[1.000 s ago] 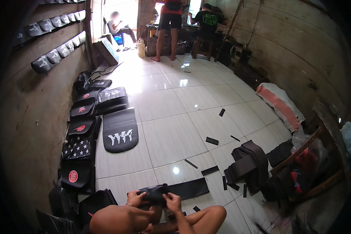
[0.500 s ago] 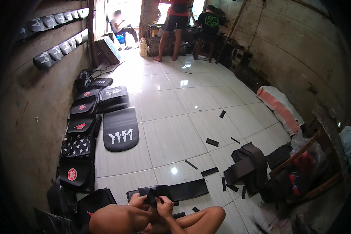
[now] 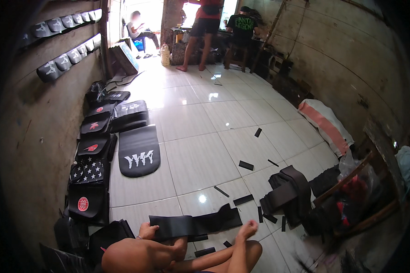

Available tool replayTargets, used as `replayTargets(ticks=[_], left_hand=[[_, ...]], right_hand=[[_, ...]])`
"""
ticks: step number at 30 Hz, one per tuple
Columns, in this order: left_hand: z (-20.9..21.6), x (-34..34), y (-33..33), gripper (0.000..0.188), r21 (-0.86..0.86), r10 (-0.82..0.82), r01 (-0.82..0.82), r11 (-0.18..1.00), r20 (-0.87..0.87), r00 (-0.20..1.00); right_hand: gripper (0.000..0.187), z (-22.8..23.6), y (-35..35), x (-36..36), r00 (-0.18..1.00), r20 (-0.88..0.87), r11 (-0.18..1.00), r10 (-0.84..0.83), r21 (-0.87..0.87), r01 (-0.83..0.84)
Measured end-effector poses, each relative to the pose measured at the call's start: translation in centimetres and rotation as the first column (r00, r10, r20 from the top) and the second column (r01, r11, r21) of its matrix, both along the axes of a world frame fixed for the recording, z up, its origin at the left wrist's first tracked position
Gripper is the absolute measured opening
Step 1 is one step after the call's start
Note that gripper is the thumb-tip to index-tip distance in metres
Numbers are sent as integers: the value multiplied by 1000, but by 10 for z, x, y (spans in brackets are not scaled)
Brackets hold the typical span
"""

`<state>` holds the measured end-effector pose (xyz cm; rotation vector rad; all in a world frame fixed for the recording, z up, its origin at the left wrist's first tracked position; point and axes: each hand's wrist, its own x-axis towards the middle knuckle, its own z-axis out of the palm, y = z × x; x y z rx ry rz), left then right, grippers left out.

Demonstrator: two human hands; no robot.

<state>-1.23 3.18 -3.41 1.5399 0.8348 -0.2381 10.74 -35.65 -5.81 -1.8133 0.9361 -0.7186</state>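
Observation:
My left hand grips the left end of a wide black strip, thumb on top. The strip is flat, leather-like sheet and lies across the floor in front of my crossed legs. Toward its right part, a black piece bends up in a wave over the strip below; where one layer ends and another begins is hard to tell. My right hand is raised just beyond the strip's right end, apart from it. Its fingers are curled together, and nothing shows in them.
Small black offcuts lie scattered on the tiled floor. A stack of dark strips stands to the right, beside a wooden chair frame. Printed black flaps line the left wall. Farther off are a white-and-pink sack and several people.
My hands have moved apart from a folded black piece held between them. The left now holds the strip's left end; the right has swung out to the right, off the material.

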Motion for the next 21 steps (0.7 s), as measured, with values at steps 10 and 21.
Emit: replayTargets(ticks=[10, 21], left_hand=[[54, 14, -35, 22, 74, -119, 117, 990, 16, 993], [33, 16, -54, 26, 315, -181, 143, 938, 95, 979]], right_hand=[[24, 59, 149, -77, 541, 111, 518, 834, 180, -836], [17, 56, 165, -85, 544, 39, 525, 838, 212, -824]])
